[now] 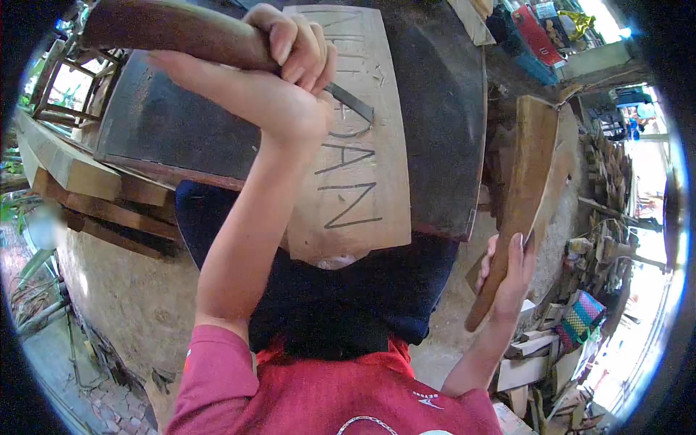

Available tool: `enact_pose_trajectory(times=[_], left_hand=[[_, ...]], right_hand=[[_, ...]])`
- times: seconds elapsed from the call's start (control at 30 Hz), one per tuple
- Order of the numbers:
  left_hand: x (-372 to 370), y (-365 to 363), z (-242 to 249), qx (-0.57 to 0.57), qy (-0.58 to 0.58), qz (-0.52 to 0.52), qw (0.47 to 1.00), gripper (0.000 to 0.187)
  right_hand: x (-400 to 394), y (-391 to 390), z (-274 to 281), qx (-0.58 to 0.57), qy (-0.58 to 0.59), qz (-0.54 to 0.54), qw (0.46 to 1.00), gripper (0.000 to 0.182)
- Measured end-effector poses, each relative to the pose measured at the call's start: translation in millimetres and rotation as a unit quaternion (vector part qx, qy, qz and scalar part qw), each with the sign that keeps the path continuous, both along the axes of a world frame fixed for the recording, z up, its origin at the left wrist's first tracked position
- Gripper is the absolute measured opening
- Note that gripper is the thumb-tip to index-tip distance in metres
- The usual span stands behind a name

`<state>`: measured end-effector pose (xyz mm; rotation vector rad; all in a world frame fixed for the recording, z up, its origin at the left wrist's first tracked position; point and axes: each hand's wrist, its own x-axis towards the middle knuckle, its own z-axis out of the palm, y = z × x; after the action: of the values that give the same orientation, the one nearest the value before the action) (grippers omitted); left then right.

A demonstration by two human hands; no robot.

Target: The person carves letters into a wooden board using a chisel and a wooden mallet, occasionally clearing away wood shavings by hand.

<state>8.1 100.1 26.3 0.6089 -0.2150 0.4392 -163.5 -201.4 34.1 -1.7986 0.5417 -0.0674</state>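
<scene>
My left hand [293,61] is closed round the thick wooden handle of a chisel [174,27], which slants across the upper left. The chisel's flat metal blade [352,104] reaches down to a wooden board [391,188], its tip at the curve of a carved letter. Dark letters run along the board, "DAN" being the clearest; my hand and forearm cover part of the others. Off to the right, my right hand [513,272] grips a wooden mallet [533,159] by its narrow end. The mallet's wide end points up and away, apart from the chisel.
The board lies on a dark table [446,145], its near end over my lap. Stacked timber beams [87,174] stand at the left. Wood scraps [525,370] and a checkered woven bag [580,317] lie at the lower right. A red box [536,35] is at the upper right.
</scene>
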Motion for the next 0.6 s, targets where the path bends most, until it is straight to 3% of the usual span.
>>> enact_pose_trajectory(times=[0.13, 0.17, 0.2, 0.23, 0.3, 0.4, 0.47, 0.57, 0.6], left_hand=[[-8.1, -12.7, 11.1, -0.010, 0.041, 0.025, 0.999, 0.089], [-8.7, -20.9, 13.2, -0.015, 0.045, 0.029, 0.998, 0.089], [-8.9, -21.6, 9.7, -0.001, 0.032, 0.020, 0.999, 0.089], [-8.2, -21.7, 3.0, 0.014, 0.018, 0.011, 1.000, 0.090], [-7.3, -20.9, -1.6, 0.035, 0.008, -0.002, 0.999, 0.090], [-11.7, -21.8, -1.1, 0.031, 0.034, -0.022, 0.999, 0.087], [-9.3, -20.7, -3.0, 0.029, 0.024, -0.031, 0.999, 0.087], [-10.0, -20.7, -4.5, 0.030, 0.024, -0.044, 0.998, 0.086], [-11.1, -21.0, -3.1, 0.030, 0.028, -0.047, 0.998, 0.086]], right_hand=[[32.6, 17.1, 38.9, -0.151, -0.089, -0.002, 0.985, 0.053], [42.5, 6.4, 60.3, -0.237, -0.080, 0.054, 0.967, 0.057], [53.0, 2.2, 83.5, -0.322, -0.073, 0.108, 0.938, 0.063], [70.3, 11.7, 104.6, -0.421, -0.207, 0.202, 0.859, 0.060], [93.0, 37.2, 150.1, -0.478, -0.317, 0.309, 0.759, 0.063], [104.0, 74.3, 210.3, -0.514, -0.351, 0.330, 0.710, 0.066], [110.1, 81.7, 234.2, -0.556, -0.341, 0.254, 0.714, 0.064], [117.5, 113.4, 261.5, -0.573, -0.381, 0.342, 0.639, 0.057], [117.5, 124.0, 267.6, -0.599, -0.401, 0.380, 0.579, 0.056]])
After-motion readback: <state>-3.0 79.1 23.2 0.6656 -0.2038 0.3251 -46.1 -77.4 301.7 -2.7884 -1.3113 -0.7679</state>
